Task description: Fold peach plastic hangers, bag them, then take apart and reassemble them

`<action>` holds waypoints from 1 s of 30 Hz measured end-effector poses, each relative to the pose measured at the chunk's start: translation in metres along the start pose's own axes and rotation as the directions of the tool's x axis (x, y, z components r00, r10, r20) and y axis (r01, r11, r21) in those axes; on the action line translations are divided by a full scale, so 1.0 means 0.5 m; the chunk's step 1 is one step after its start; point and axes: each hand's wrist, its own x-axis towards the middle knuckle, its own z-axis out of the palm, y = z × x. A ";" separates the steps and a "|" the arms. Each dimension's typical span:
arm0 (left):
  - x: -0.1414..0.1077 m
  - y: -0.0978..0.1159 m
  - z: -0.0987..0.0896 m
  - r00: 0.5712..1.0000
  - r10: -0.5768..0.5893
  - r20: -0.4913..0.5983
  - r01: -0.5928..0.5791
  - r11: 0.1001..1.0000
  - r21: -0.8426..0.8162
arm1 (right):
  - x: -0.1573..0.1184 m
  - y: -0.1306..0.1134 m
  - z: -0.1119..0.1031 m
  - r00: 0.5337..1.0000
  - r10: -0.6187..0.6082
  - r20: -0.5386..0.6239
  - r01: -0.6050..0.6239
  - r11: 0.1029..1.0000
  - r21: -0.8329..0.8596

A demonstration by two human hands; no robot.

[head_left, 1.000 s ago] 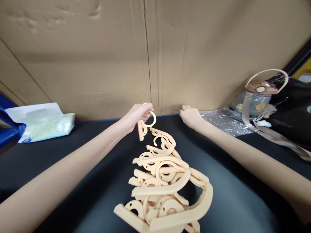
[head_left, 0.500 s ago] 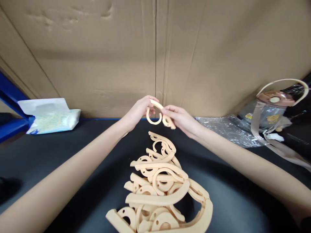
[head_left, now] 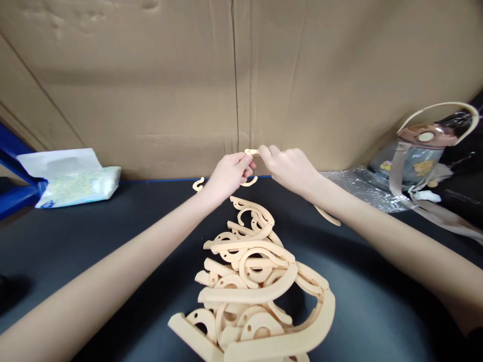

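In the upper middle of the head view, both my hands grip a beige folding hanger above the dark table. My left hand (head_left: 231,173) pinches it near the centre, fingers closed. Opposite, my right hand (head_left: 287,168) is curled over another part, knuckles up. Between the hands a short beige piece of the folding hanger (head_left: 252,152) shows, with a curved hook part below; the rest is hidden by my fingers. A curved beige end (head_left: 198,184) peeks out left of my left hand. Below lies a heap of similar folding hangers (head_left: 252,291), overlapping each other.
A beige strip (head_left: 327,216) shows beside my right forearm. At left lies a tissue pack (head_left: 81,186) near a blue frame (head_left: 22,176). Clear plastic wrap (head_left: 354,188) and a handled bottle (head_left: 418,161) with a strap are at right. A cardboard wall (head_left: 151,100) stands behind.
My right hand has turned knuckles up and moved slightly up and right. The held hanger has turned, so its hook shows less. The beige strip by my right forearm has come into view.
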 end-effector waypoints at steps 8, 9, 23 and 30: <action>0.052 -0.045 0.031 0.996 0.009 -0.084 0.017 0.951 0.309 | 0.033 0.082 0.056 0.939 0.267 0.215 -0.342 0.704 0.623; 0.058 -0.049 0.029 0.997 -0.014 -0.078 0.041 0.937 0.347 | 0.037 0.097 0.056 0.931 0.291 0.219 -0.362 0.664 0.654; 0.050 -0.042 -0.038 0.970 -0.214 0.114 0.195 0.968 0.161 | 0.048 0.084 0.007 0.819 0.536 0.205 -0.228 -0.024 0.973; 0.040 0.012 -0.093 0.937 -0.216 0.275 0.298 0.906 -0.302 | 0.033 0.094 0.027 0.873 0.465 -0.148 -0.223 0.649 0.727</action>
